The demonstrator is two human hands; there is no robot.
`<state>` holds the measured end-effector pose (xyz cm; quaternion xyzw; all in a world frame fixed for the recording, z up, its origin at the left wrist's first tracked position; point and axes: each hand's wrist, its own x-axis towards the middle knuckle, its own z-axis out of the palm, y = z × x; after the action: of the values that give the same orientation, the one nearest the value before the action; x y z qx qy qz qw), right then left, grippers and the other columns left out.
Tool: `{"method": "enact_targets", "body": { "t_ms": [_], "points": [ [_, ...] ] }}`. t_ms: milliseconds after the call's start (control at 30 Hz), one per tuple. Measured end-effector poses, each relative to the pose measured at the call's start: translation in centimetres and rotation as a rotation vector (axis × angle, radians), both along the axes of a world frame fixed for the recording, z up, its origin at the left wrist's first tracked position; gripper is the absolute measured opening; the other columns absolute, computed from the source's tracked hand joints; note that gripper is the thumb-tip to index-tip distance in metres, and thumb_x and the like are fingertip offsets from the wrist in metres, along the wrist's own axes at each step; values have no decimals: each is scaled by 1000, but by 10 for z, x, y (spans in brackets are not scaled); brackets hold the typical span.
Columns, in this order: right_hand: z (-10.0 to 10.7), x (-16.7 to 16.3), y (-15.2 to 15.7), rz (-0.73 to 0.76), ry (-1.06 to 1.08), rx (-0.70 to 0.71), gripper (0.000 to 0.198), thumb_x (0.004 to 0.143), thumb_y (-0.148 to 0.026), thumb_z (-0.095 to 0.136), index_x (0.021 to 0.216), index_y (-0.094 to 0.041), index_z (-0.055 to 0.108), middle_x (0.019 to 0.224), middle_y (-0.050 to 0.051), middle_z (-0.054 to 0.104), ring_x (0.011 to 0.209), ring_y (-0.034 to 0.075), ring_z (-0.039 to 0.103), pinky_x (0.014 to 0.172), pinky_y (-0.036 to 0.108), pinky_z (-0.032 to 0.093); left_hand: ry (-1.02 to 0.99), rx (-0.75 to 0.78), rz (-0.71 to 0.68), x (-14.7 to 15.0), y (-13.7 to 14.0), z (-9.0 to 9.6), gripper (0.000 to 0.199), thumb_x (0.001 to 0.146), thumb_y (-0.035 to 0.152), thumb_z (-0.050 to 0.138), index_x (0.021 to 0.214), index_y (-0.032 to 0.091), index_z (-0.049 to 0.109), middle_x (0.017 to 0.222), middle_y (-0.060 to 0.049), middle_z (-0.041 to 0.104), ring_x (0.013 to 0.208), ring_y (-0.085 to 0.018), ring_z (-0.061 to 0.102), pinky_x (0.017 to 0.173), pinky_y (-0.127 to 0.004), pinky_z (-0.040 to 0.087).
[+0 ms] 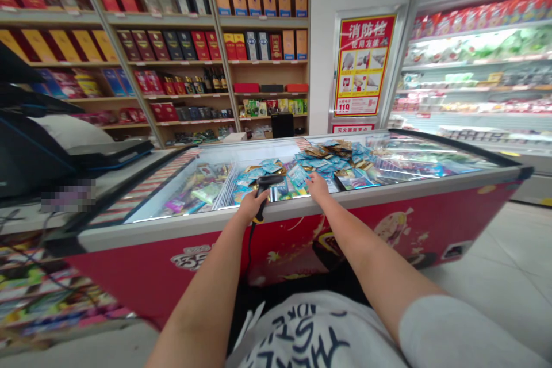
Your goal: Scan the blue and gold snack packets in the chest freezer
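My left hand is wrapped round the handle of a black and yellow barcode scanner, held over the front rim of a red chest freezer. The scanner's head points right, and its cable hangs down the freezer's front. My right hand pinches the edge of a light-blue packet just right of the scanner. Many blue and brown packets lie piled on the freezer's top behind it. A smaller group of blue packets lies behind the scanner.
A wire basket divider and bagged goods show through the freezer's left side. Dark checkout equipment stands on the counter at left. Shelves of boxes line the back wall. A lit refrigerated display stands at right.
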<state>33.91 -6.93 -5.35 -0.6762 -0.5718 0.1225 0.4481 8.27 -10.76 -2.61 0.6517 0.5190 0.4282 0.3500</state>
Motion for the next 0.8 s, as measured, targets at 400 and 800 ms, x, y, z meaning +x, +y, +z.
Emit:
{"method": "enact_targets", "body": {
  "t_ms": [400,800],
  "points": [
    [0,0,6,8,227,-2,21,84,-20,58,104,-16,62,73,1,68,55,12,61,58,22,47,50,24,14,-1,5,-5,45,72,62,59,64,18,62,61,-3,63,57,-16,54,56,-27,39],
    [31,24,26,-281,1040,166,22,84,-11,53,105,-17,51,59,-5,58,54,13,66,54,20,54,94,36,8,-4,12,-11,49,73,66,55,66,18,64,60,-3,62,56,-16,54,55,-26,41]
  ]
}}
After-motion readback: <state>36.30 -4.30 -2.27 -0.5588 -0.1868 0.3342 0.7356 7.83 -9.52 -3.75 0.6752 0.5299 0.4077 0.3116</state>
